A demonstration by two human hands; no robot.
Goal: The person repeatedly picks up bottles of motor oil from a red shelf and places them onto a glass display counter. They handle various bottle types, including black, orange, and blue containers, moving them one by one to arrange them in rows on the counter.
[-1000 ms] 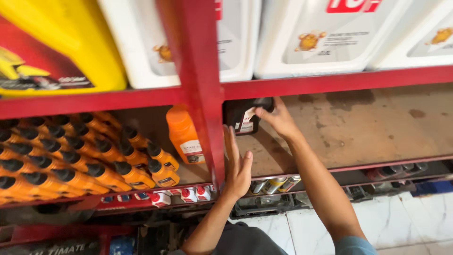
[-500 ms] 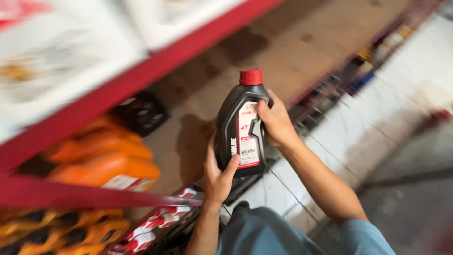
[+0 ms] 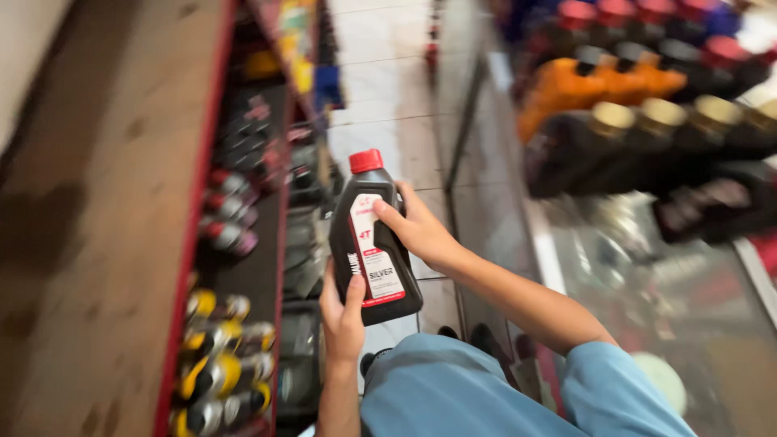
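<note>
Held upright between both hands over the tiled aisle: black oil bottle with red cap, left hand clasped under its base, right hand gripping its side; carrying step judged underway, next needing a steady two-handed grip.

bottle: I see black, with a white and red label
cap: red
shelf edge: red, beside brown board
sleeves: light blue
floor tiles: whitish
bottles on the right: I make out orange and black, with gold caps
</note>
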